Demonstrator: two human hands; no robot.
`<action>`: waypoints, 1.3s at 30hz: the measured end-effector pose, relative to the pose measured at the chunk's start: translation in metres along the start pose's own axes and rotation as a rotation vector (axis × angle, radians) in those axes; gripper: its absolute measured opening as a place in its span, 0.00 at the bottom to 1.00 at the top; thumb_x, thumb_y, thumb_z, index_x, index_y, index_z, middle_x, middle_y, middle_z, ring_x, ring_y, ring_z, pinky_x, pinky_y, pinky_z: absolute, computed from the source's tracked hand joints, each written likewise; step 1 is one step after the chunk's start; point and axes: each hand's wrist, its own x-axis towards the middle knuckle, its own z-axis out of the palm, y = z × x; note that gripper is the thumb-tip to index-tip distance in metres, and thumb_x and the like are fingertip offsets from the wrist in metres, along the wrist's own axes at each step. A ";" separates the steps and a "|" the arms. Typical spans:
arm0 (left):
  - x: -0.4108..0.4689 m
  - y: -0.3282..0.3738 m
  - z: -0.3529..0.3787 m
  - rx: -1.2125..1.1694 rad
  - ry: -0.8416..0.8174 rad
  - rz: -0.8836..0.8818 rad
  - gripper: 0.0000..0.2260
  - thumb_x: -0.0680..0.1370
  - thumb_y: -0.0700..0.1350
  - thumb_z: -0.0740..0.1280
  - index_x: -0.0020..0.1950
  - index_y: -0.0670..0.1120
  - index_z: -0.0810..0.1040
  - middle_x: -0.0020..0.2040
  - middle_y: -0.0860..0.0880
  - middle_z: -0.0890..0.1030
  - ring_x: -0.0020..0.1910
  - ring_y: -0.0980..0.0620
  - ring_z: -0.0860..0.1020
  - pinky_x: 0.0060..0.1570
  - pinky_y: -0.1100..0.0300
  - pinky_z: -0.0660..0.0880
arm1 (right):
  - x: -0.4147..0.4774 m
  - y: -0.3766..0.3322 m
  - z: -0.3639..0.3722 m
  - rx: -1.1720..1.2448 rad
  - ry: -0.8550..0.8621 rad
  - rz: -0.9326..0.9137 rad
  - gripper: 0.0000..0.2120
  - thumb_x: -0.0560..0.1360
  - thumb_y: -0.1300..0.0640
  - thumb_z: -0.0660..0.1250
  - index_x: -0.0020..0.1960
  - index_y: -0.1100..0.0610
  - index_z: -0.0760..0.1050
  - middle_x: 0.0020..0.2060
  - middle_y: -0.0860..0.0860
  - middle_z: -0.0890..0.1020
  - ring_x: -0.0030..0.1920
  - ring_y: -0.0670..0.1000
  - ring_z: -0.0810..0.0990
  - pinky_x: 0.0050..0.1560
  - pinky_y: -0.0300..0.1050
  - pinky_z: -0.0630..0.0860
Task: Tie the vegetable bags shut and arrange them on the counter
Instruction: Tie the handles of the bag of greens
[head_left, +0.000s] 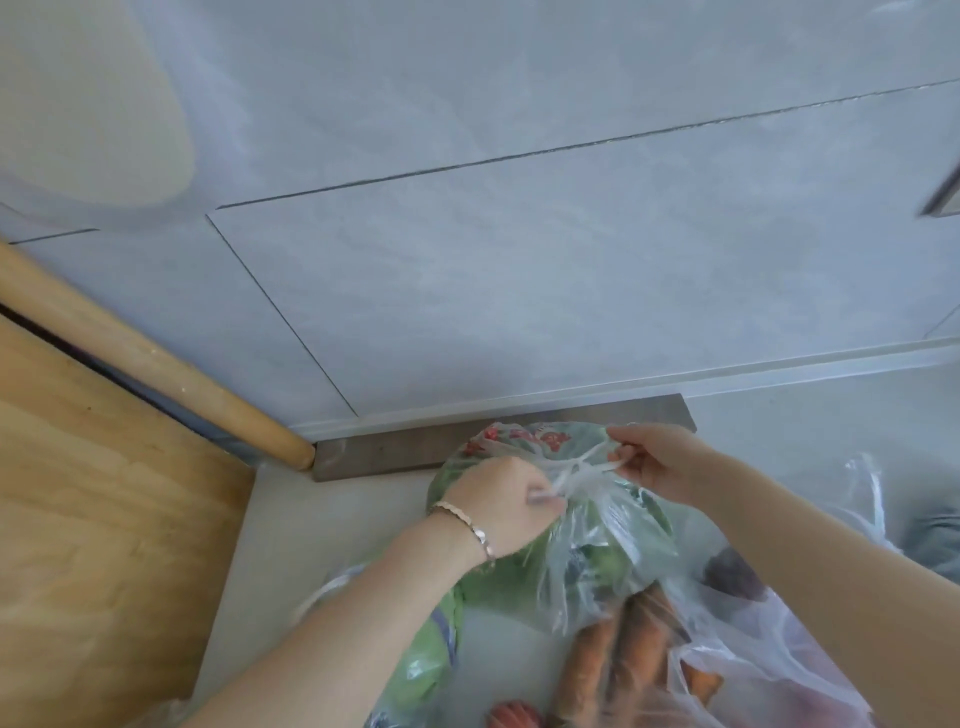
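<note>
Bench (311, 545), pale surface, seen from above against a grey tiled wall (519, 260). Both hands are at work on one clear plastic bag (618, 540) of green leafy vegetables, which sits on the bench near the wall, just in front of a dark grey strip (384, 454) along the wall's foot. Left hand (498, 506) – fingers curled, pinching one twisted handle end at the bag's mouth; bracelet (467, 522) on that wrist. Right hand (657, 462) – thumb and fingers pinching the other handle end, drawn out to the right. Between the two hands the handles cross in a knot (574, 475) on top of the bag; cannot tell how tight it is. Carrots (623, 654) lie just in front of this bag, partly under clear plastic. A second bag (431, 660) with something green lies under the left forearm. To the right, more clear bags, one showing a dark purple vegetable (732, 574). Wooden board (104, 493) at the left, touching the bench edge, with a wooden rolling pin (156, 364) lying along its far side, its tip near the grey strip.
</note>
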 end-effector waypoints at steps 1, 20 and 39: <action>0.001 -0.005 0.002 0.118 0.021 0.145 0.16 0.78 0.52 0.60 0.34 0.46 0.77 0.28 0.49 0.73 0.28 0.51 0.70 0.32 0.60 0.68 | 0.007 -0.003 -0.003 -0.005 -0.001 -0.026 0.10 0.76 0.70 0.61 0.36 0.62 0.68 0.27 0.52 0.68 0.17 0.42 0.67 0.22 0.33 0.74; 0.036 -0.059 0.070 0.487 -0.342 -0.198 0.48 0.64 0.72 0.64 0.72 0.65 0.35 0.75 0.45 0.31 0.41 0.47 0.77 0.37 0.58 0.71 | 0.046 0.081 -0.030 -1.932 0.012 -0.795 0.44 0.71 0.33 0.28 0.50 0.55 0.77 0.74 0.51 0.58 0.72 0.50 0.48 0.76 0.49 0.42; -0.006 -0.005 -0.038 0.496 0.206 0.422 0.14 0.79 0.50 0.57 0.42 0.46 0.78 0.38 0.49 0.81 0.38 0.46 0.78 0.34 0.60 0.63 | -0.042 -0.039 0.056 -1.409 -0.078 -0.267 0.21 0.73 0.46 0.66 0.27 0.55 0.67 0.18 0.48 0.61 0.18 0.47 0.63 0.29 0.38 0.65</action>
